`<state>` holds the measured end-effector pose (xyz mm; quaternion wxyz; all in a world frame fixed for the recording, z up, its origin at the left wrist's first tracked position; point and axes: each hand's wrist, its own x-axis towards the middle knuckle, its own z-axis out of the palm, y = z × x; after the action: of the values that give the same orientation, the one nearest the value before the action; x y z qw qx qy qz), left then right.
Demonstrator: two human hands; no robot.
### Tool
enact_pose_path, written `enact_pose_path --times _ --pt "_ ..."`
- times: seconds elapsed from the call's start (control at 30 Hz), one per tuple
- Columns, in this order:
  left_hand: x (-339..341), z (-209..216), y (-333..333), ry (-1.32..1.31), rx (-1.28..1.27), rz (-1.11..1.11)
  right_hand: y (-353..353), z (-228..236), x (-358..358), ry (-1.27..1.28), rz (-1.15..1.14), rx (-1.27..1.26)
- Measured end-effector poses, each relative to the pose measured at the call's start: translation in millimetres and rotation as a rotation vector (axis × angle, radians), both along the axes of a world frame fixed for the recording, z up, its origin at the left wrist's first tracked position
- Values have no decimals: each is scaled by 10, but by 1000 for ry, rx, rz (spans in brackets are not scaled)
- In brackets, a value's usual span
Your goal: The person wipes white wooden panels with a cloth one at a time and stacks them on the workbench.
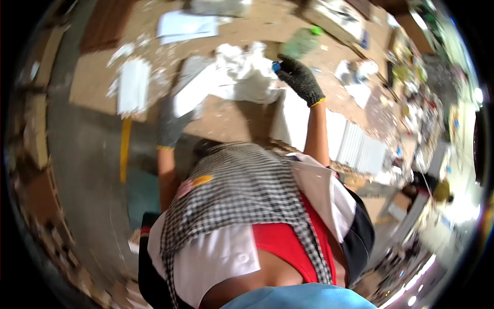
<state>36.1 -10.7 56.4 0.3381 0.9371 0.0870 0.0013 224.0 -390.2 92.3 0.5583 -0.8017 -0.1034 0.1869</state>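
My left hand (174, 121), in a grey knitted glove, is closed around the lower end of a flat white strip (196, 91), its fingers partly hidden and blurred. The strip slants up toward a crumpled white cloth or paper (244, 74) on the brown worktable (242, 116). To the right, my right hand (299, 78), in a dark glove with a yellow cuff edge, pinches a small blue object (276, 66) whose kind I cannot make out. That hand is beside the crumpled white material, just below a clear green bottle with a green cap (302, 42).
White strips lie stacked at the table's left (134, 86) and near edge on the right (360, 147). White sheets (188, 27) and a plastic-wrapped bundle (221, 7) sit at the far side. A box-like white item (337, 19) and scraps (356, 77) lie farther right.
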Motion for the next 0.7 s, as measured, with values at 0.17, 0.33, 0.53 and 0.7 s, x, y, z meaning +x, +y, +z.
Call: enact_pose_path --times 0.17,0.33,0.53,0.7 --pt "-138 119 -95 -148 187 80 -1777 -397 -2 -3 -531 -455" --pt "-15 28 -216 -218 201 142 -3363 -937 248 167 -762 -1125" --pt "-248 -490 111 -362 321 246 -2071 -200 365 -100 -473 -1086" --pt "-175 -552 1 -300 437 364 262 -84 -23 -469 -31 -326"
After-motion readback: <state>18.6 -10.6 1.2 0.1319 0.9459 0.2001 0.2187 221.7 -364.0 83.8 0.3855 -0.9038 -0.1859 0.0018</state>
